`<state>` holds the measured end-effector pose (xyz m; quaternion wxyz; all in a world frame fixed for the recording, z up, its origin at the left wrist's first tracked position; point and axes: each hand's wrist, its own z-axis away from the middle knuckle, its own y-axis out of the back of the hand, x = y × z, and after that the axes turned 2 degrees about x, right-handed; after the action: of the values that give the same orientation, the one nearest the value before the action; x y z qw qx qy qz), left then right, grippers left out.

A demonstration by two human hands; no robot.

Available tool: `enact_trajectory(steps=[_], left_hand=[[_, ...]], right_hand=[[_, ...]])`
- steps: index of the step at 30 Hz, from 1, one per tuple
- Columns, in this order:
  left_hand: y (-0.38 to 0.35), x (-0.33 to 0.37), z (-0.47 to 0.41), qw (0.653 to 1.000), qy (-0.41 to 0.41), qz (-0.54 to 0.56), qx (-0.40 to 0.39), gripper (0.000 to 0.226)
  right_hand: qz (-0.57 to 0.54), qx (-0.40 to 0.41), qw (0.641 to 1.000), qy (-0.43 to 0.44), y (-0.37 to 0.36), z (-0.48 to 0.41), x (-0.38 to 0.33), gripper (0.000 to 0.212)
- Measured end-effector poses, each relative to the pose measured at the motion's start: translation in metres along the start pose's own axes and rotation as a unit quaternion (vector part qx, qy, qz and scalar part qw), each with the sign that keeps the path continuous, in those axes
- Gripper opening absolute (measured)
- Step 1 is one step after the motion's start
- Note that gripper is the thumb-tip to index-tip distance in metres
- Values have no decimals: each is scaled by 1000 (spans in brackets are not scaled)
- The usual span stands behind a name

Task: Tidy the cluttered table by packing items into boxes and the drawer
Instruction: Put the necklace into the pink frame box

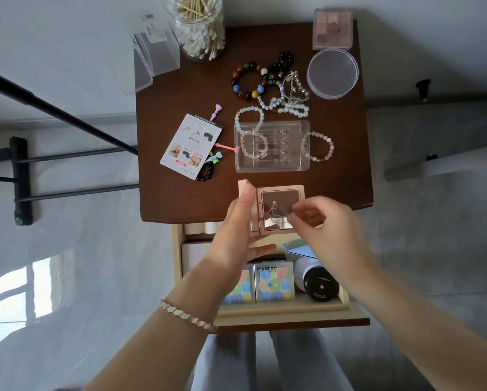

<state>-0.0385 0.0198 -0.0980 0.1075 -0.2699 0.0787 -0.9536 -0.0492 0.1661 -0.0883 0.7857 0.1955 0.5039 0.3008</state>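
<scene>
My left hand [240, 227] grips a small pink box [276, 210] by its hinged side, holding it open above the table's front edge. Its inner face has a shiny window panel. My right hand [327, 224] pinches a thin silver chain [279, 213] over the open box. Behind on the brown table [180, 198] lie several bead bracelets [267, 86] and a clear plastic tray [273, 146]. Below my hands the drawer [264, 311] stands open.
A jar of cotton swabs [201, 26], a clear box [154, 55], a round clear lid [332, 73] and a pink palette [332, 28] stand at the back. An instruction card [190, 145] lies left. The drawer holds Hydron boxes [273, 280] and a black-and-white device [315, 277].
</scene>
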Motion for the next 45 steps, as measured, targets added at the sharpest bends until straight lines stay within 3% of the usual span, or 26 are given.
enact_trajectory(steps=[6, 10, 15, 18, 20, 21, 23, 25, 28, 32, 33, 35, 36, 38, 42, 45], left_hand=[[-1, 3, 6, 999, 6, -41, 10, 69], [-2, 5, 8, 999, 2, -43, 24, 60], [-2, 10, 10, 999, 11, -37, 24, 55], [1, 13, 12, 999, 33, 0, 9, 52], [2, 15, 14, 999, 35, -1, -3, 51], [0, 17, 16, 999, 25, -22, -2, 53], [-4, 18, 18, 994, -20, -105, 33, 62], [-9, 16, 21, 967, -76, -222, 96, 63], [-13, 8, 22, 892, -136, -408, 141, 78], [-14, -1, 19, 822, -167, -525, 145, 100], [-13, 0, 18, 823, -161, -529, 132, 102], [-10, 1, 17, 880, -125, -449, 87, 97], [-7, 2, 15, 916, -108, -382, 67, 86], [1, 5, 13, 951, -76, -296, 39, 60], [15, 5, 7, 986, -25, -166, 2, 46], [24, -7, 1, 986, -2, -170, 6, 46]], right_hand=[[59, 4, 993, 102, -3, -10, 1, 15], [66, 7, 992, 110, -5, -17, 8, 13], [-59, 30, 995, 80, -1, -20, 11, 14], [-218, 80, 968, -93, 8, -23, 12, 12], [-361, -16, 901, -240, 12, -23, 13, 27], [-410, -67, 866, -280, 13, -21, 15, 34], [-451, -132, 830, -299, 13, -15, 16, 39], [-454, -153, 833, -276, 10, -8, 13, 40], [-407, -150, 872, -225, 3, 0, 7, 35], [-396, -87, 883, -237, -2, 1, 8, 35], [-398, -81, 883, -233, -1, 0, 8, 28], [-402, -62, 886, -224, 1, -1, 11, 16], [-395, -52, 891, -218, 3, -2, 13, 13], [-375, -46, 904, -200, 6, -4, 16, 13], [-351, -47, 921, -162, 8, -3, 16, 14], [-279, -64, 949, -134, -3, -3, 20, 15]])
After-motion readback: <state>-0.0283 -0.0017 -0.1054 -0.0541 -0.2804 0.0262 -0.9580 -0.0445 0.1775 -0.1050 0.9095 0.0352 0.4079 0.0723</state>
